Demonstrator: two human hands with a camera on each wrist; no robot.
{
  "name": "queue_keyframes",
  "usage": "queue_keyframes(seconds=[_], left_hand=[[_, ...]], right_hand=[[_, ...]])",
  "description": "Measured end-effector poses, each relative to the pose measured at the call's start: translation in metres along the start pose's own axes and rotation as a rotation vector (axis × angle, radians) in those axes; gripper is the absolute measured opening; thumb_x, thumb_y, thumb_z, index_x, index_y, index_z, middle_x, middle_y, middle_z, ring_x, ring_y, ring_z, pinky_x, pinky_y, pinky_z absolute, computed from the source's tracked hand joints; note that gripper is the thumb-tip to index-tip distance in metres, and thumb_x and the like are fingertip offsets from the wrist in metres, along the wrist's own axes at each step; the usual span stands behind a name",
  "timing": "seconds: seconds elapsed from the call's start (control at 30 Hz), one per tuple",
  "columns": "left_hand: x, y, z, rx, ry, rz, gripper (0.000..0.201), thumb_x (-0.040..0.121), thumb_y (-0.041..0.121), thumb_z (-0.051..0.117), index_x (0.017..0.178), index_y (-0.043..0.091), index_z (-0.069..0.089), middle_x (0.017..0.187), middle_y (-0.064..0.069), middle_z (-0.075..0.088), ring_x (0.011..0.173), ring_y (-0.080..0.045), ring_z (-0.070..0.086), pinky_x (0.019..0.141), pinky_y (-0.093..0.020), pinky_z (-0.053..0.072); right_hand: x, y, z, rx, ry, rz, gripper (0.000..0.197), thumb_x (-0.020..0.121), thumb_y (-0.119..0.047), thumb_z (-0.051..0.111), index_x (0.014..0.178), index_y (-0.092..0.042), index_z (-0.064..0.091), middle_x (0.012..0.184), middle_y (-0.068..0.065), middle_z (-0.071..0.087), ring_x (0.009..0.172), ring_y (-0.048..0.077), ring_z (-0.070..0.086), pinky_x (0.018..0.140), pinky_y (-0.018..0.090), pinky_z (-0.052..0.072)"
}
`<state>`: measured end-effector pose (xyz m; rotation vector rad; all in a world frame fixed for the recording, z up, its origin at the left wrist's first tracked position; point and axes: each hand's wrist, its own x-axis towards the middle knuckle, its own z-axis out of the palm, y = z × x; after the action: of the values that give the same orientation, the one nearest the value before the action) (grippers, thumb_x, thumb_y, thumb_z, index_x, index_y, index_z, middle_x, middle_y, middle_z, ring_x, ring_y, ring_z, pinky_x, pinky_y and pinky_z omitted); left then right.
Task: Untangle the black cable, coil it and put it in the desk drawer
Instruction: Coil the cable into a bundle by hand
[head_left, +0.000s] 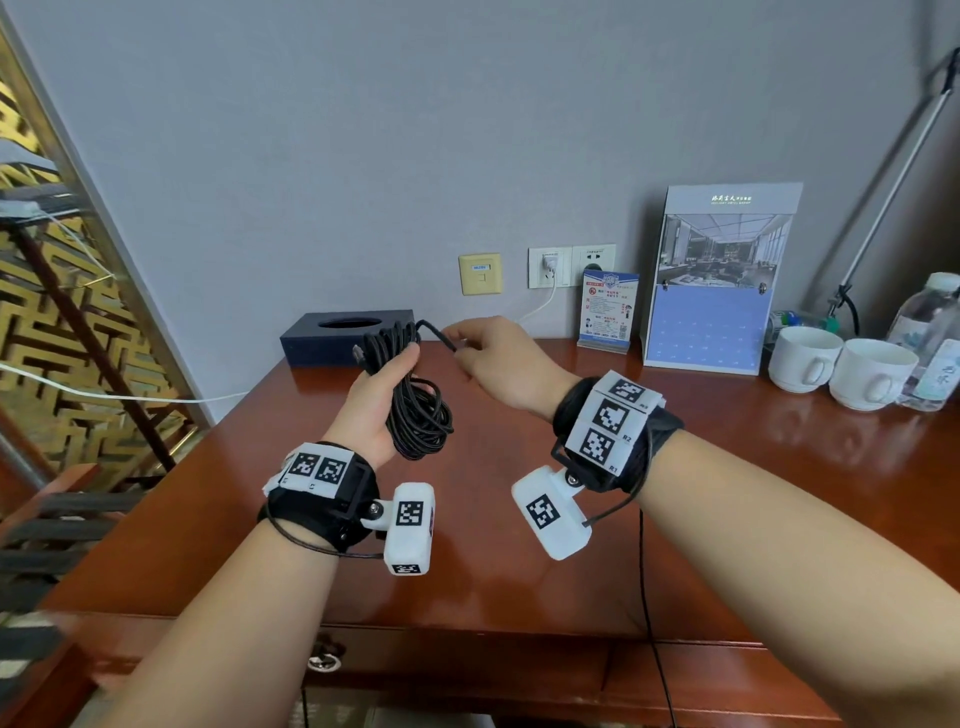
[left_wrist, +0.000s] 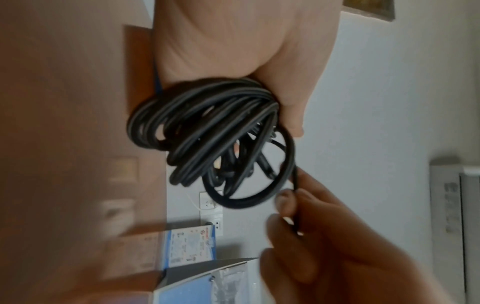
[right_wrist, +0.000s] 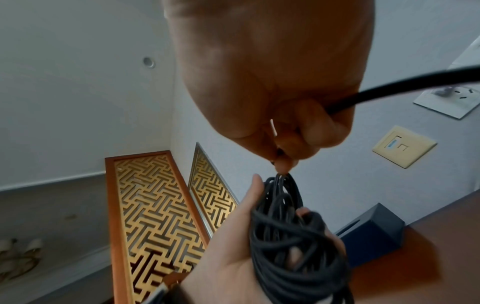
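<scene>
The left hand (head_left: 382, 400) grips the coiled black cable (head_left: 415, 410) above the counter (head_left: 519, 571), keeping the loops gathered. The right hand (head_left: 498, 358) pinches the free end (head_left: 436, 335), likely to wrap it; the drawer (head_left: 322, 660) looks closed.

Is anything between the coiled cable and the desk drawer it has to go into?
The drawer at the desk's front edge is shut, so its own front blocks the way. The left hand holds the black cable coil above the desk; the right hand pinches the loose end. Both forearms hang above the drawer.
</scene>
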<state>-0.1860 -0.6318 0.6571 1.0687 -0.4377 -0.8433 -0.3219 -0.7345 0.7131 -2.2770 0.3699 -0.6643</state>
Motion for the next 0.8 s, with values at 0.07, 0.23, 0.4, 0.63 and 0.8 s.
queue_keyframes(seconds=[0.07,0.23,0.4,0.63,0.8], left_hand=[[-0.001,0.0,0.003,-0.056,-0.05,-0.039,0.061,0.085,0.046,0.068,0.128,0.003,0.06,0.091,-0.013,0.067,0.079,-0.026,0.066,0.074,-0.037,0.055],[-0.001,-0.003,0.003,-0.14,-0.025,-0.1,0.074,0.075,0.043,0.08,0.135,0.006,0.057,0.132,-0.022,0.06,0.12,-0.036,0.06,0.1,-0.051,0.049],[-0.002,-0.006,0.0,-0.089,0.055,-0.159,0.082,0.064,0.022,0.089,0.135,-0.001,0.055,0.125,-0.022,0.059,0.112,-0.036,0.062,0.092,-0.045,0.053],[-0.001,-0.012,-0.007,-0.042,0.045,-0.102,0.051,0.082,0.021,0.077,0.126,0.001,0.06,0.102,-0.019,0.064,0.091,-0.032,0.066,0.077,-0.043,0.055],[0.003,-0.017,-0.006,0.172,0.125,-0.013,0.072,0.079,0.027,0.081,0.137,0.004,0.046,0.116,-0.021,0.065,0.09,-0.033,0.071,0.065,-0.039,0.059]], right_hand=[[-0.004,-0.003,0.006,-0.071,-0.073,-0.029,0.034,0.085,0.004,0.043,0.102,-0.006,0.07,0.066,-0.009,0.056,0.056,0.003,0.047,0.057,0.022,0.039],[-0.007,-0.011,0.018,-0.314,-0.248,-0.048,0.026,0.083,-0.001,0.041,0.09,-0.002,0.065,0.076,0.011,0.065,0.069,0.025,0.06,0.067,0.037,0.051],[-0.011,-0.017,0.023,-0.471,-0.415,-0.052,0.02,0.085,-0.006,0.045,0.088,-0.005,0.065,0.083,0.012,0.067,0.077,0.029,0.063,0.074,0.042,0.054],[-0.014,-0.019,0.021,-0.479,-0.445,-0.044,0.015,0.086,-0.007,0.052,0.088,-0.004,0.067,0.078,0.012,0.065,0.072,0.027,0.06,0.067,0.037,0.048],[-0.01,-0.022,0.012,-0.642,-0.506,-0.082,0.016,0.088,-0.006,0.053,0.076,-0.011,0.063,0.079,0.009,0.062,0.072,0.026,0.057,0.065,0.033,0.045]])
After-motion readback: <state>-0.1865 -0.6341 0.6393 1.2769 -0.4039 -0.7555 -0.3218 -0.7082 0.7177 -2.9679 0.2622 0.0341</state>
